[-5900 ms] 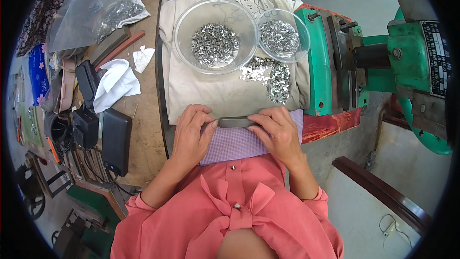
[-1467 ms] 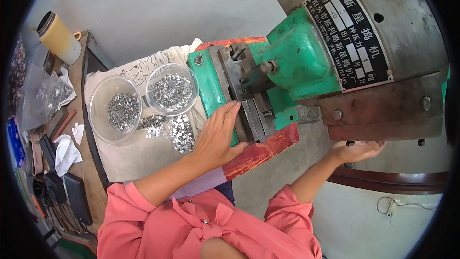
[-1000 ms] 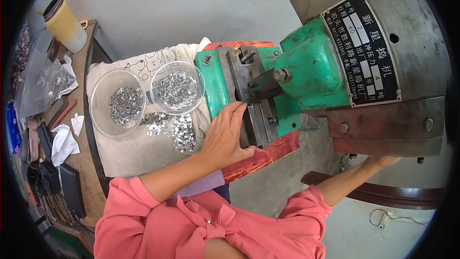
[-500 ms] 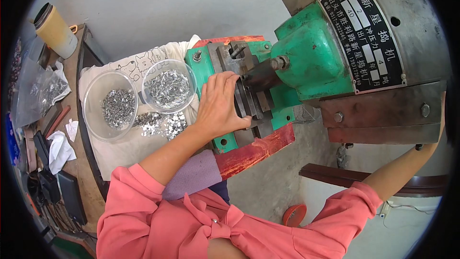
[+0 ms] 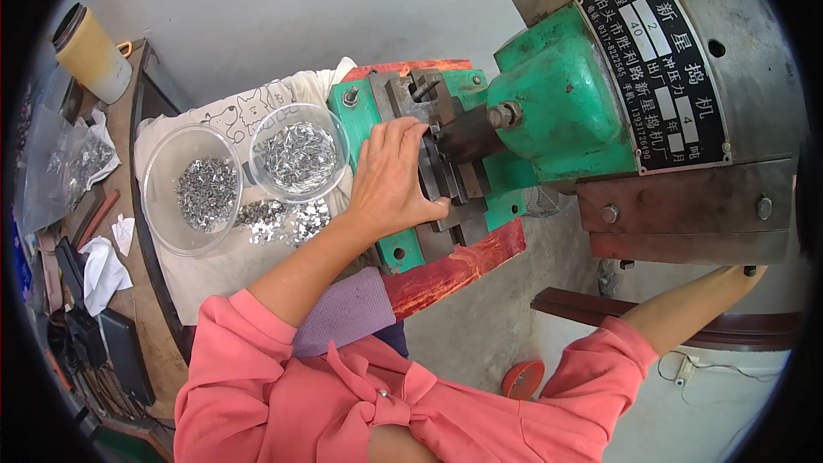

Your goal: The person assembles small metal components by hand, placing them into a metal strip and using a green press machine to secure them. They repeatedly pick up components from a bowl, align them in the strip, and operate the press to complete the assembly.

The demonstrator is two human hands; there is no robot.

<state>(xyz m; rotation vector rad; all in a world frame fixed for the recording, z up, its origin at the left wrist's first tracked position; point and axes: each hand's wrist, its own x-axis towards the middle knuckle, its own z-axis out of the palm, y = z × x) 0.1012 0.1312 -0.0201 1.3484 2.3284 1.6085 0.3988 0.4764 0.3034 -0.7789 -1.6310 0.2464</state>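
Note:
My left hand (image 5: 390, 176) lies against a dark steel die block (image 5: 439, 180) on the green bed of a bench press (image 5: 561, 103). Its fingers curl over the far end of the block and its thumb hooks the near end, gripping it. Whether a small part sits under the fingertips is hidden. Just above the block comes down the dark round ram (image 5: 467, 135). My right forearm reaches up at the far right behind the press's brown steel plate (image 5: 686, 206), which hides the right hand.
Left of the press, two clear plastic tubs, one (image 5: 190, 236) with grey bits, another (image 5: 300, 193) with shiny strips, stand on a cream cloth (image 5: 184, 283) beside loose metal pieces (image 5: 287, 221). A cluttered wooden table (image 5: 154, 257) with a yellow cup (image 5: 93, 56) is farther left. A red bowl (image 5: 523, 380) lies below.
My right forearm has come lower and slightly left behind the steel plate. My left hand keeps its place on the die block. The view has shifted slightly.

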